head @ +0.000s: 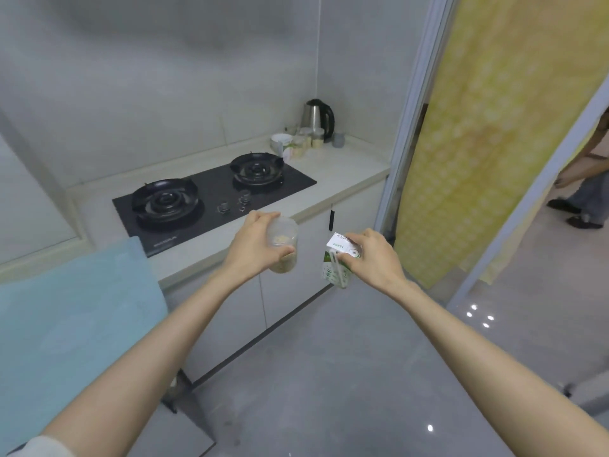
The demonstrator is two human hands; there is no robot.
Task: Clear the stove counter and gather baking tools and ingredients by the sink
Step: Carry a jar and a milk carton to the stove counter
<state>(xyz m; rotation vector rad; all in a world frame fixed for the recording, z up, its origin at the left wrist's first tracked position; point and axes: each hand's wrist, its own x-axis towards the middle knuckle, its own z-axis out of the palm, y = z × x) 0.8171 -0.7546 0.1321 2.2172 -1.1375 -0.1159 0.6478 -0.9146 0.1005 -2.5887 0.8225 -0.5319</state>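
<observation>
My left hand (255, 242) grips a clear plastic jar (284, 245) of pale grainy contents from above, held in the air in front of the counter edge. My right hand (372, 255) holds a small green and white carton (336, 262) by its top, with a straw on its side. On the white stove counter (346, 166), at the back right corner, stand a white bowl (281, 140), several small clear jars (304, 141), a grey cup (338, 139) and a steel kettle (318, 117).
A black two-burner gas hob (211, 196) is set in the counter. A light blue surface (75, 318) fills the lower left. A yellow patterned curtain (487, 127) hangs at the doorway on the right, where another person's legs (583, 199) show. Grey floor lies below.
</observation>
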